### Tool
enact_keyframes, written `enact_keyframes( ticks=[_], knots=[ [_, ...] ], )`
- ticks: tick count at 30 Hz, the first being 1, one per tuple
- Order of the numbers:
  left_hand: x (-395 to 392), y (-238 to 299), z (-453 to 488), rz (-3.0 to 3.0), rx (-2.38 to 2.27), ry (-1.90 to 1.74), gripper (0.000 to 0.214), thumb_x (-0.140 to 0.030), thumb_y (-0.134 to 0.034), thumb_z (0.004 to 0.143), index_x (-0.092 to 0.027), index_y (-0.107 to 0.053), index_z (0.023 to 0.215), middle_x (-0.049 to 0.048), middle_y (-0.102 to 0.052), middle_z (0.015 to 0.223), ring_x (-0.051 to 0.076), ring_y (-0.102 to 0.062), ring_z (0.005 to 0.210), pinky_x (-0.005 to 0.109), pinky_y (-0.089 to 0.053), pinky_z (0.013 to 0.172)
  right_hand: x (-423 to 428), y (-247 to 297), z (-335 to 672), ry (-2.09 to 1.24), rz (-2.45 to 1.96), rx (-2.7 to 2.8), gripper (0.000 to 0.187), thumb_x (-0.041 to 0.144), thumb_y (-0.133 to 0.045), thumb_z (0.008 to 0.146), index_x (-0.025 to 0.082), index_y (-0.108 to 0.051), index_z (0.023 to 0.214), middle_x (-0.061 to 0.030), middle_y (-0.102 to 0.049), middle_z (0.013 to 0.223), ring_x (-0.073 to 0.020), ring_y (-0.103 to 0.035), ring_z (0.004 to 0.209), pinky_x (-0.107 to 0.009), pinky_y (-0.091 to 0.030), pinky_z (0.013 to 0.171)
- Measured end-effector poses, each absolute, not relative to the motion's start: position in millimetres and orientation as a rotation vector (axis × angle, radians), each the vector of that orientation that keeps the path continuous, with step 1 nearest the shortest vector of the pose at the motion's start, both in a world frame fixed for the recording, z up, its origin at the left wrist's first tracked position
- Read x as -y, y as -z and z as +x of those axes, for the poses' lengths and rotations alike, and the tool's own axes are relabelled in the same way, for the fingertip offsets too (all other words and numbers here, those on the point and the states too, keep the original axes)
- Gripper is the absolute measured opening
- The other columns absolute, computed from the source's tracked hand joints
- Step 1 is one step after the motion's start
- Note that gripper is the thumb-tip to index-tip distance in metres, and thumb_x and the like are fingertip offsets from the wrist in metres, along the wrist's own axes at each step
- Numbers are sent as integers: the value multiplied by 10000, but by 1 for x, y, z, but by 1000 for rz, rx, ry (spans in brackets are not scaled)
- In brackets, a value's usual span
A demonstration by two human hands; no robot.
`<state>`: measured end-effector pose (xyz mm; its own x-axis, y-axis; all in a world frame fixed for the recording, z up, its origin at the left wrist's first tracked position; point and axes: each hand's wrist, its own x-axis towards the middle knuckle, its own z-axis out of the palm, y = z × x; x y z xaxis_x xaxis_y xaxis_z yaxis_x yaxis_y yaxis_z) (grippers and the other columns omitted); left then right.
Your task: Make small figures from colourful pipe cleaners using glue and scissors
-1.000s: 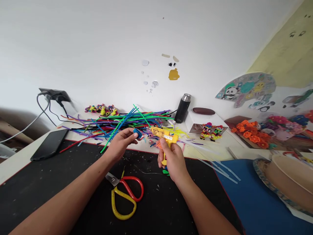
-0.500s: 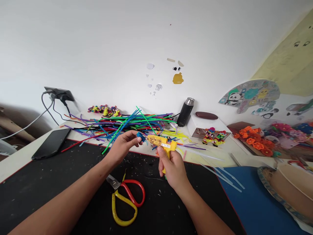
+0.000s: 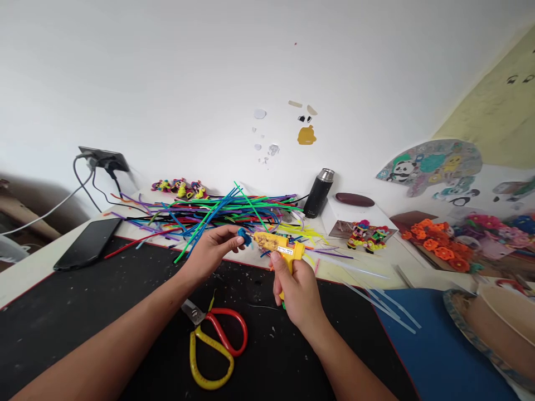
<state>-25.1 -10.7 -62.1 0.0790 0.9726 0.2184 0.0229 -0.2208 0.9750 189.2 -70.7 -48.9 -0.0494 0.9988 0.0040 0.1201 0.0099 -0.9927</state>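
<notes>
Between the thumb and fingers of my left hand [image 3: 215, 249] is a small blue fuzzy piece [image 3: 244, 236], its exact shape too small to make out. My right hand [image 3: 297, 287] is wrapped round the handle of a yellow glue gun [image 3: 273, 245], whose nozzle points left at the blue piece, very close to it; whether they touch I cannot tell. A clear glue stick [image 3: 351, 264] sticks out of the gun's back end. Below the hands, scissors [image 3: 217, 340] with one red and one yellow handle lie on the black mat [image 3: 154, 356].
Colourful pipe cleaners [image 3: 217, 211] are heaped behind my hands. A phone [image 3: 87, 245] lies at left. A black thermos [image 3: 319, 194], a white box [image 3: 334, 214] and small figures [image 3: 368, 236] stand at back right. Loose glue sticks [image 3: 388, 309] lie by a round container [image 3: 501, 317].
The blue piece in my left hand has turned slightly and shows more beyond the fingertips. The glue gun has shifted a little to the right. The whole view has moved slightly.
</notes>
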Motion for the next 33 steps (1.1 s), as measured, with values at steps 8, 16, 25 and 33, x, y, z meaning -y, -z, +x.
enact_keyframes(
  ticks=[8, 16, 25, 33],
  knots=[
    [12, 59, -23, 1431, -1068, -1291, 355, -527, -859, 789, -204, -784, 916, 43, -747, 761, 211, -665, 715, 340, -543, 691, 72, 51, 189, -1150, -1279, 1363, 694, 849, -567, 897, 230, -516, 589, 18, -491, 409, -115, -481, 344, -241, -372, 399],
    [13, 61, -24, 1430, -1076, -1271, 357, -523, -856, 792, -201, -779, 925, 45, -754, 771, 222, -686, 734, 349, -545, 708, 72, 47, 189, -1137, -1293, 1379, 716, 873, -555, 882, 243, -480, 552, 12, -477, 396, -123, -482, 347, -248, -383, 400],
    [15, 57, -21, 1441, -1071, -1272, 354, -520, -857, 788, -204, -786, 931, 41, -749, 774, 220, -676, 727, 352, -544, 713, 74, 44, 188, -1149, -1295, 1374, 705, 888, -562, 863, 244, -492, 585, 17, -475, 397, -122, -477, 342, -245, -381, 386],
    [16, 56, -21, 1440, -1045, -1287, 337, -514, -861, 786, -203, -793, 897, 35, -738, 769, 205, -660, 712, 337, -536, 694, 74, 46, 188, -1132, -1302, 1367, 699, 885, -565, 865, 235, -514, 611, 20, -495, 413, -118, -478, 337, -240, -372, 380]
  ],
)
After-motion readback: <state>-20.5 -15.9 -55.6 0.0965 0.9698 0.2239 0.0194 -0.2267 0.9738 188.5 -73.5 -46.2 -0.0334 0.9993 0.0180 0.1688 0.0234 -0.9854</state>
